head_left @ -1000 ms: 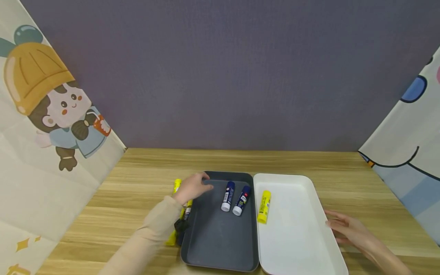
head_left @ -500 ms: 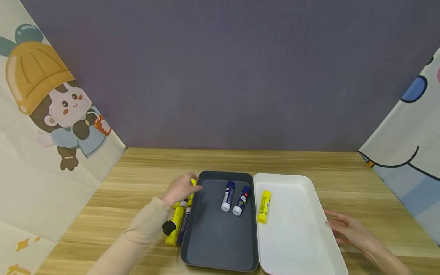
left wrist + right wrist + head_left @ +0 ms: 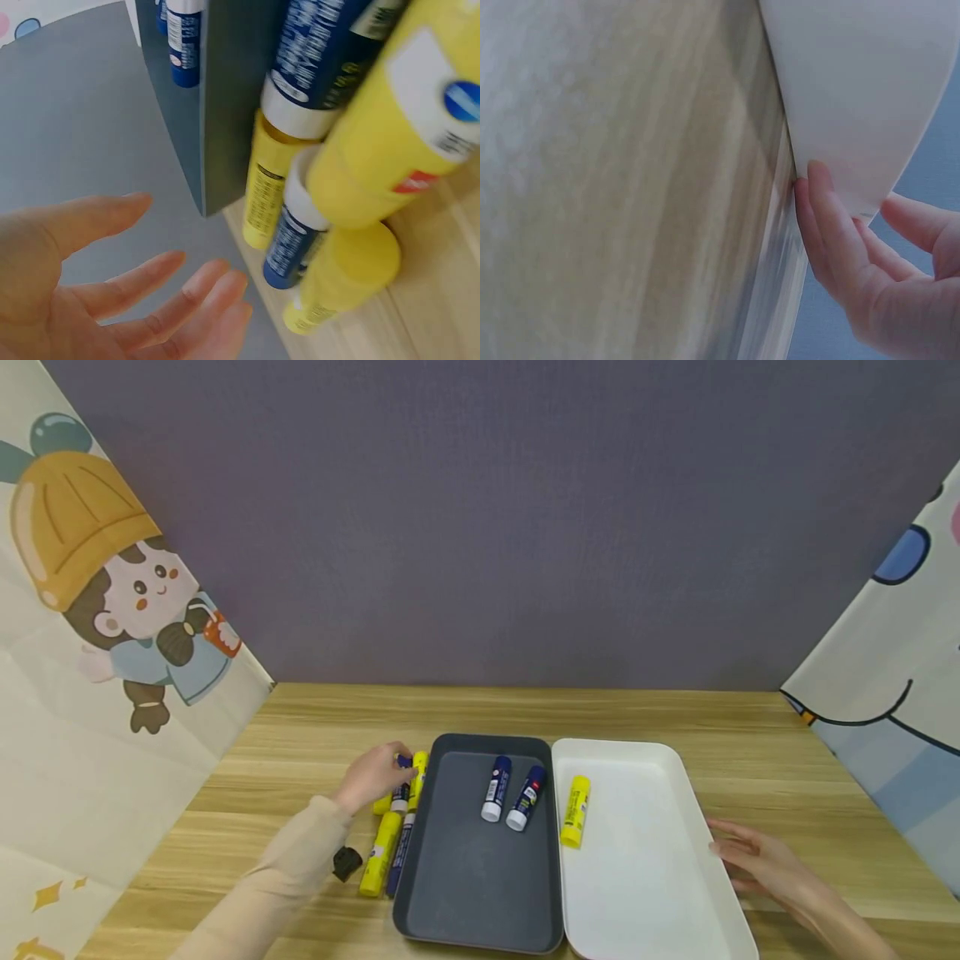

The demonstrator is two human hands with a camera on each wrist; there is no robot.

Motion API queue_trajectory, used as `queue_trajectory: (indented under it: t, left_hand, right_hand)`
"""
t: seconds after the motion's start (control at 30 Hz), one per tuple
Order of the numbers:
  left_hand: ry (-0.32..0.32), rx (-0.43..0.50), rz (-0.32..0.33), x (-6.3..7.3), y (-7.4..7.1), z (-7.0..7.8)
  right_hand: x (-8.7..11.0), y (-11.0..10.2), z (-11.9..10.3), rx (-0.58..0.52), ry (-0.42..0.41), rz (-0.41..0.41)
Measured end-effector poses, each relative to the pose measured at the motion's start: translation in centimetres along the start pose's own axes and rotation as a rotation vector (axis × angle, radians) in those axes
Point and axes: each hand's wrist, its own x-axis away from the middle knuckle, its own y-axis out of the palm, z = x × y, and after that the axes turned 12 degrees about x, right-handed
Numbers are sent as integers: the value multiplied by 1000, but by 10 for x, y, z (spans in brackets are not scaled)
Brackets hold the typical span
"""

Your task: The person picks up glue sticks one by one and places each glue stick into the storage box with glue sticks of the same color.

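My left hand (image 3: pixel 375 777) hovers over the glue sticks left of the dark grey tray (image 3: pixel 480 877). In the left wrist view its fingers (image 3: pixel 154 322) are spread and hold nothing. Beneath and beside it lie a yellow glue stick (image 3: pixel 418 777), a navy glue stick (image 3: pixel 402 795), and further ones nearer me, yellow (image 3: pixel 381 853) and navy (image 3: pixel 401 856). Two navy glue sticks with white ends (image 3: pixel 497 788) lie inside the grey tray. One yellow glue stick (image 3: pixel 575 812) lies in the white tray (image 3: pixel 645 868). My right hand (image 3: pixel 870 277) touches that tray's outer right wall with extended fingers, thumb near the rim.
Both trays stand side by side on the wooden table (image 3: pixel 322 718). A dark grey panel (image 3: pixel 525 527) rises behind it, with printed cloths at the left (image 3: pixel 45 710) and right (image 3: pixel 885 677). A small black device (image 3: pixel 347 864) shows at my left wrist.
My left hand has moved left, from above the grey tray's far left edge to the glue sticks beside it, uncovering several of them. The right hand and both trays stay put.
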Motion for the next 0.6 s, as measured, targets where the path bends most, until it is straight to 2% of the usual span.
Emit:
queue_trajectory:
  t: [0.27, 0.6]
  left_hand:
    - [-50, 6, 15, -2, -4, -15]
    - [-92, -10, 54, -4, -7, -28]
  right_hand:
    - [-1, 1, 1, -17, 12, 6]
    - [-1, 0, 2, -23, -31, -24]
